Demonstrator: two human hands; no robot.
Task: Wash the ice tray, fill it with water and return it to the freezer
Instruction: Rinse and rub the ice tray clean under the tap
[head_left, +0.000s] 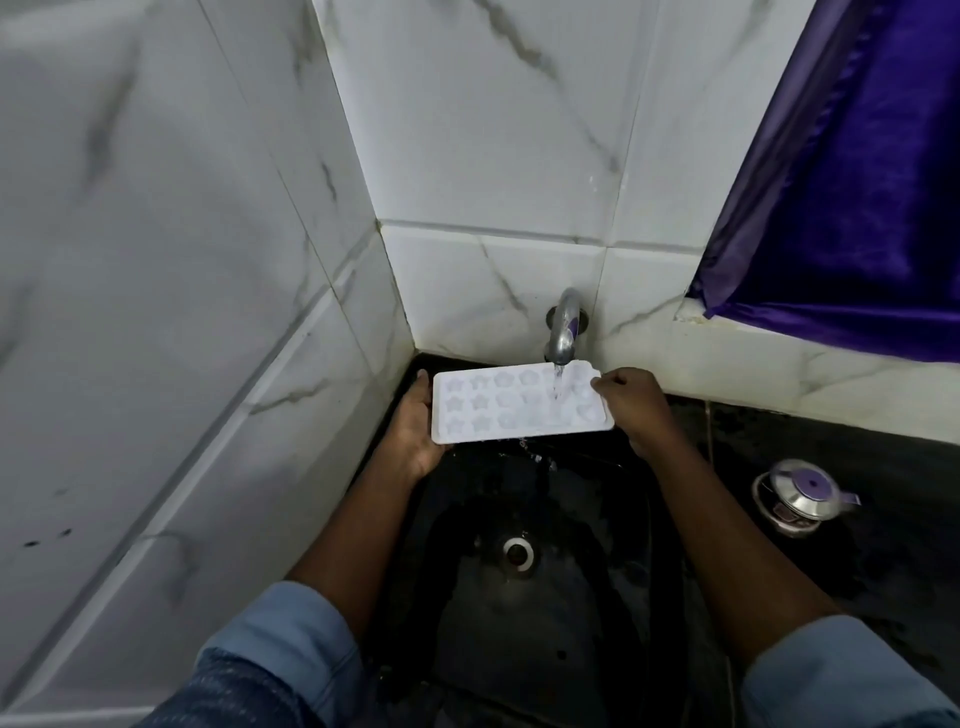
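A white ice tray (498, 410) with star and flower shaped cells is held level over the black sink (587, 597), under the metal tap (563, 327). Water runs from the tap onto the tray's right end. My left hand (413, 431) holds the tray's left end from beneath, fingers wrapped behind its edge. My right hand (631, 402) pinches the tray's right end at its far corner.
The sink drain (518, 553) lies below the tray. White marble-look tiles (208, 312) close in on the left and behind. A steel pot with a lid (800, 496) stands on the dark counter at the right. A purple curtain (857, 182) hangs at upper right.
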